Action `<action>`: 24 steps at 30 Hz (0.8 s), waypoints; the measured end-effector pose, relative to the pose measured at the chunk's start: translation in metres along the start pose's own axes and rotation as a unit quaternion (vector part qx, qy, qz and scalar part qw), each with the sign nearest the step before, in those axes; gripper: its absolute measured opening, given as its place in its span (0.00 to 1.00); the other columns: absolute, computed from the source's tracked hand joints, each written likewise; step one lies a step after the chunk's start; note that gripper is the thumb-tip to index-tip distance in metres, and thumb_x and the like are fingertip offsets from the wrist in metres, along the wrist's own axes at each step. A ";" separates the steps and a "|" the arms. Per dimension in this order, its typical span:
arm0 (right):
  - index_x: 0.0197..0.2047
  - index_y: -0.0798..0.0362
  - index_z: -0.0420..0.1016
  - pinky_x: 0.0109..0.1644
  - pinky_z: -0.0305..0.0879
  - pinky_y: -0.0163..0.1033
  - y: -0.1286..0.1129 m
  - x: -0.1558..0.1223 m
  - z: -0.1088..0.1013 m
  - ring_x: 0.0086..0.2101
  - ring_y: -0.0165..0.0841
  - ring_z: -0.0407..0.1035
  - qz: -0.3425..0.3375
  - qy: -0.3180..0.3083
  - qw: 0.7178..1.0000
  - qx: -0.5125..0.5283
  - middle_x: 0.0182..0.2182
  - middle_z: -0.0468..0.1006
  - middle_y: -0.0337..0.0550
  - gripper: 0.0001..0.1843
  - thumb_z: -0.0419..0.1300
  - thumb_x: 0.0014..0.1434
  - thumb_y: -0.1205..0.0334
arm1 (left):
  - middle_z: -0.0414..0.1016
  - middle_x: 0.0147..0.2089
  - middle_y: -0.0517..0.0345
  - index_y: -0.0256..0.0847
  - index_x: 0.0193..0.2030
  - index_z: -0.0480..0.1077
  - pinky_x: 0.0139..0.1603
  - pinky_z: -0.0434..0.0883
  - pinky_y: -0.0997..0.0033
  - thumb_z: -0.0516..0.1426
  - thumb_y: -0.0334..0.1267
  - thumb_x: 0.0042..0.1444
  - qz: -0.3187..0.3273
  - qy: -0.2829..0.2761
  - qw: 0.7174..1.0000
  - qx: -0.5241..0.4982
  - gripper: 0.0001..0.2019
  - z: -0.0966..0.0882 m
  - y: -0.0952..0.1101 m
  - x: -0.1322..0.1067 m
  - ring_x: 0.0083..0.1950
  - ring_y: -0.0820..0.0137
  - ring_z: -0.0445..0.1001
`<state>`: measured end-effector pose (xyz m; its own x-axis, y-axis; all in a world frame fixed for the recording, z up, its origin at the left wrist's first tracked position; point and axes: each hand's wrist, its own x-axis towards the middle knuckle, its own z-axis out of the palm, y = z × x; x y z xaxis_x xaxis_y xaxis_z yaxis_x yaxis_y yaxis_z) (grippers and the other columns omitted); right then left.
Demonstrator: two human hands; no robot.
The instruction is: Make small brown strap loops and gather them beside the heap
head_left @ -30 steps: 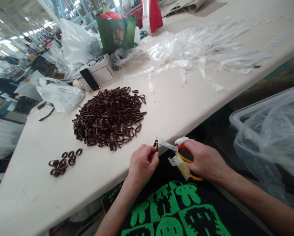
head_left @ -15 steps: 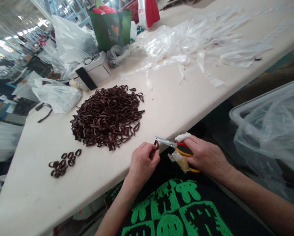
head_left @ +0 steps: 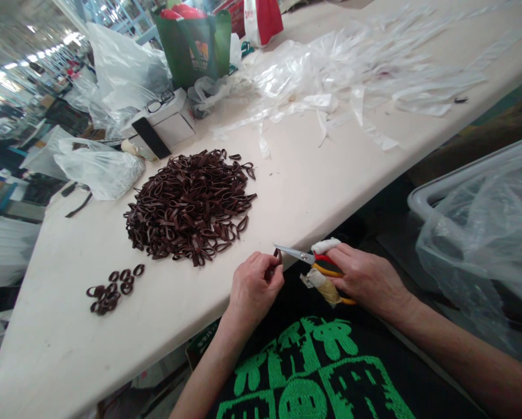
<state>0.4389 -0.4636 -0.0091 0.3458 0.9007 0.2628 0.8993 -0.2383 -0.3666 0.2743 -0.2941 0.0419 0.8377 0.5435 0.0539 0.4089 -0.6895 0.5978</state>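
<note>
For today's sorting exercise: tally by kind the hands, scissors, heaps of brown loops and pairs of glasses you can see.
Hands: 2, left hand and right hand
Scissors: 1
Heaps: 2, big heap and small heap
Glasses: 1
Total: 6

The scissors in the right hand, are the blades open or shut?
Shut or nearly: the scissors show one narrow point, beside the loop.

**A long pale table and its load**

The table [head_left: 322, 192] runs away from the viewer at a slant. Near its middle lies a big heap of dark brown loops [head_left: 188, 203]; a small cluster of loops [head_left: 112, 288] sits apart, toward the near left. Behind the heap stand a white box [head_left: 171, 122] with glasses [head_left: 160, 102] on top, a filled clear bag [head_left: 101, 169] and a green bag [head_left: 193, 46]. Clear plastic strips [head_left: 352, 81] spread across the far right.
</note>
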 end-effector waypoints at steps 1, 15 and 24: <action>0.40 0.51 0.74 0.25 0.61 0.37 0.001 -0.001 0.001 0.28 0.34 0.74 0.002 -0.001 1.000 0.002 0.35 0.80 0.45 0.12 0.58 0.62 0.51 | 0.70 0.27 0.60 0.39 0.31 0.72 0.31 0.62 0.73 0.57 0.32 0.56 -0.001 0.001 1.000 -0.001 0.03 0.000 0.000 0.000 0.27 0.74 0.67; 0.48 0.51 0.74 0.43 0.72 0.51 0.076 0.065 -0.032 0.44 0.49 0.75 0.047 0.027 0.994 -0.091 0.47 0.79 0.54 0.15 0.54 0.58 0.60 | 0.68 0.28 0.62 0.39 0.33 0.72 0.31 0.62 0.75 0.57 0.36 0.57 -0.088 -0.005 0.985 -0.151 0.05 -0.004 -0.011 -0.010 0.28 0.75 0.65; 0.37 0.46 0.73 0.35 0.69 0.58 0.140 0.128 -0.027 0.31 0.53 0.73 -0.006 0.094 0.994 -0.060 0.31 0.77 0.54 0.13 0.53 0.55 0.50 | 0.68 0.23 0.64 0.37 0.32 0.69 0.27 0.63 0.77 0.59 0.36 0.47 -0.219 -0.048 0.865 -0.448 0.06 -0.027 -0.029 -0.006 0.23 0.78 0.65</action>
<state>0.6164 -0.3914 -0.0029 0.3681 0.8224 0.4337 0.9255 -0.2796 -0.2554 0.2475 -0.2647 0.0453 0.7165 0.5875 -0.3762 0.2862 0.2443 0.9265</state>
